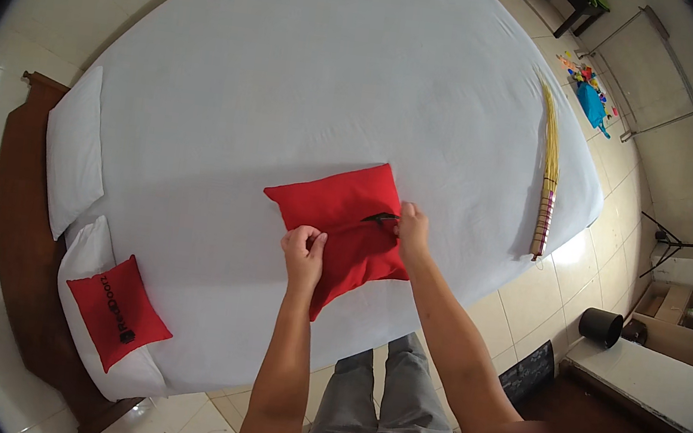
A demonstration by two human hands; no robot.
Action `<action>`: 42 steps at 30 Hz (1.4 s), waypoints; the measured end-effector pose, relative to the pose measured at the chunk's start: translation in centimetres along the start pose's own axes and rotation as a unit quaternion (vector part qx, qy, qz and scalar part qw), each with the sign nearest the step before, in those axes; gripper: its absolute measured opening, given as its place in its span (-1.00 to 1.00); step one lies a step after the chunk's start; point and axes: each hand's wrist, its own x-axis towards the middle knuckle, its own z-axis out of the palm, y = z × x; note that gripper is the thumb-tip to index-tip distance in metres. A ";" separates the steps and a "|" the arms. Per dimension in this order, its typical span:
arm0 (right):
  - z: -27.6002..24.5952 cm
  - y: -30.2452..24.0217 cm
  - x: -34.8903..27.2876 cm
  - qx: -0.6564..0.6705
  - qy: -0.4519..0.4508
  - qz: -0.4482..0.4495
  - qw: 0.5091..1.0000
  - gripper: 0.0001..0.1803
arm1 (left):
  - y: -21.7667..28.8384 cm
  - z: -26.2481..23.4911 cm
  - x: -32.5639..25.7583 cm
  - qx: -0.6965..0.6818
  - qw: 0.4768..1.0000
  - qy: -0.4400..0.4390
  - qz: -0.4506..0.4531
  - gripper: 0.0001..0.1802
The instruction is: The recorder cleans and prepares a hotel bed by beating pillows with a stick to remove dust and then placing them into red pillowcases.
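Observation:
A plain red cushion [341,246] lies at a slant on the white-sheeted bed [294,80] in front of me. Over its left edge is my left hand [302,250], thumb and fingers pinched together; what they hold, if anything, I cannot make out. A crease or thin line runs across the fabric from this hand toward the right. My right hand [413,227] is closed at the cushion's right side, around a small black tool that looks like scissors [380,218]. Its dark pointed end reaches left over the red cloth.
A second red cushion [120,310] with a black print rests against white pillows [77,153] by the wooden headboard [16,262]. A stick broom [549,176] lies on the bed's right side. Beyond are a black bin [600,326] and a blue bag [591,105] on the floor.

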 end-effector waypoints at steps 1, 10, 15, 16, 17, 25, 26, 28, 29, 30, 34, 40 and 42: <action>-0.1 -0.1 -0.2 0.053 0.019 0.053 0.997 -0.73 | -0.1 -0.4 0.2 0.002 1.000 -0.009 0.007 -0.89; -10.0 -2.0 0.7 0.018 -0.019 -0.060 0.998 -0.75 | -1.9 -3.2 -1.4 -0.123 0.985 -0.057 -0.106 -0.85; -0.8 -2.4 -4.5 -0.127 -0.121 -0.126 0.976 -0.77 | -1.5 -1.6 -0.6 0.025 0.999 -0.037 0.022 -0.83; 0.0 -2.2 -4.1 -0.119 -0.111 -0.166 0.973 -0.76 | -1.2 -1.1 -0.4 0.026 0.999 -0.039 0.025 -0.83; 0.7 -2.0 -3.7 -0.111 -0.100 -0.205 0.967 -0.74 | -0.9 -0.7 -0.2 0.023 0.999 -0.041 0.012 -0.85; 3.5 -1.3 -3.2 -0.279 -0.154 -0.221 0.922 -0.76 | -2.3 0.6 -0.3 -0.015 0.997 -0.064 -0.036 -0.90; 3.5 -1.0 -3.2 -0.281 -0.170 -0.227 0.917 -0.77 | -2.6 0.8 -0.5 -0.017 0.997 -0.065 -0.035 -0.90; 3.8 -1.5 -4.1 -0.278 -0.147 -0.227 0.922 -0.78 | -3.3 0.7 -0.9 -0.031 0.995 -0.060 -0.076 -0.90; 3.9 -1.8 -4.5 -0.274 -0.123 -0.228 0.926 -0.79 | -3.7 0.7 -0.9 -0.030 0.995 -0.060 -0.076 -0.90; 3.9 -1.5 -4.2 -0.275 -0.121 -0.228 0.926 -0.79 | -3.7 0.8 -0.7 -0.054 0.992 -0.072 -0.092 -0.89; 4.0 -1.5 -3.9 -0.287 -0.170 -0.245 0.910 -0.85 | -4.3 0.7 -0.3 -0.085 0.983 -0.108 -0.123 -0.88; 2.2 -3.9 -2.8 -0.240 -0.269 -0.235 0.903 -0.90 | -4.5 0.0 0.1 -0.123 0.979 -0.132 -0.098 -0.85; 1.5 -4.1 -1.2 -0.239 -0.262 -0.227 0.907 -0.92 | -4.0 -0.2 0.4 -0.125 0.976 -0.138 -0.109 -0.85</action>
